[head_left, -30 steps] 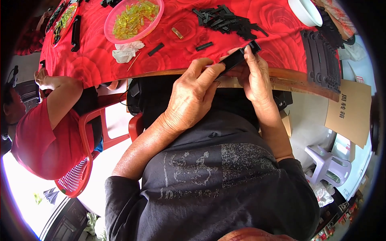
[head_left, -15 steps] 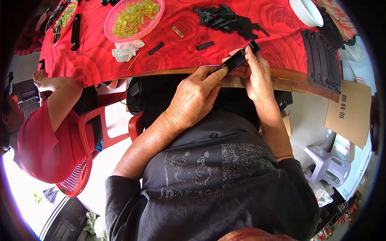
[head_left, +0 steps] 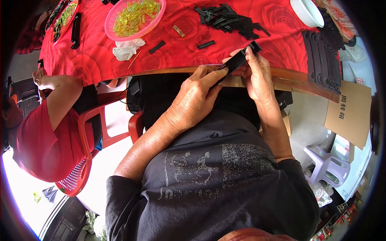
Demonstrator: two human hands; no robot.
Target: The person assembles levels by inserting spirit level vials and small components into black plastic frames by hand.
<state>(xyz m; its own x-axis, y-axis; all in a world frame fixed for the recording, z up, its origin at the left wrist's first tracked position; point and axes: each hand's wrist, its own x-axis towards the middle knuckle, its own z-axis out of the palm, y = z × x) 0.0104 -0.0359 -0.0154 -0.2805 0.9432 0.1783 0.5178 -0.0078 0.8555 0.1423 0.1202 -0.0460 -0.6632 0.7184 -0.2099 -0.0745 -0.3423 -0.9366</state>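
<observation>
Black elongated part (head_left: 235, 63), one, held aslant at the near edge of the tabletop (head_left: 96, 60), its lower end pinched by the left hand (head_left: 195, 95), its upper end clasped by the right hand (head_left: 259, 80), thumb on top. Just beyond that edge: two short black bars (head_left: 157, 47), one yellowish piece (head_left: 179, 31), crumpled white tissue (head_left: 128, 49). Farther out: pink basket (head_left: 109, 31) of yellow pieces (head_left: 136, 18), black heap (head_left: 221, 18); toward the right edge, white bowl (head_left: 307, 14) and lined-up black parts (head_left: 321, 60).

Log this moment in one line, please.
Left hand: holding long black part | right hand: holding its far end | on red-covered table: pink basket, black pieces
</observation>
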